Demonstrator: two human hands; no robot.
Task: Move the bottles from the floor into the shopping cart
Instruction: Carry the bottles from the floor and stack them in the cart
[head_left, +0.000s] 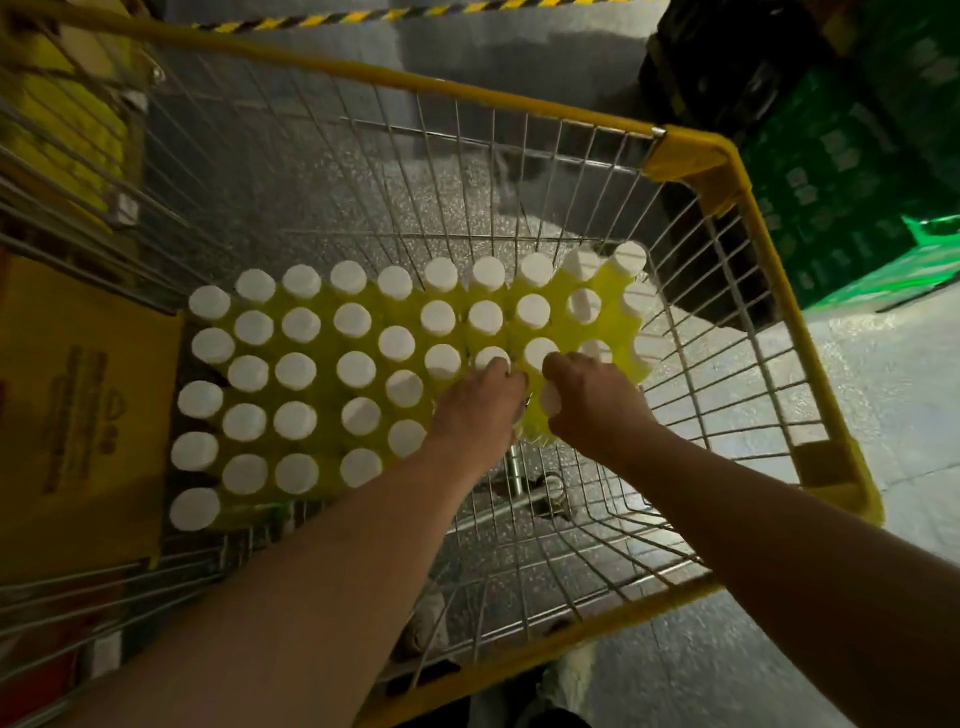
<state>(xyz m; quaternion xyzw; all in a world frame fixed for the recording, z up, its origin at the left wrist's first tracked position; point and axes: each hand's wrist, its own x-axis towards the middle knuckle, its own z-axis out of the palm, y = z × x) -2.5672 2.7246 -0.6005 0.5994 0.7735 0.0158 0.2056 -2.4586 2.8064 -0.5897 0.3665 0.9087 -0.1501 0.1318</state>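
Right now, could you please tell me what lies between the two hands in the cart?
In the head view, yellow bottles fill the gap between the left hand and right hand.

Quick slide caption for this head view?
Head view: left hand and right hand grip white-capped yellow bottles beside rows standing in the shopping cart.

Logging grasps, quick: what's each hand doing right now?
Left hand: fingers curled among the bottles; grip cannot be told.
Right hand: holding a white-capped bottle.
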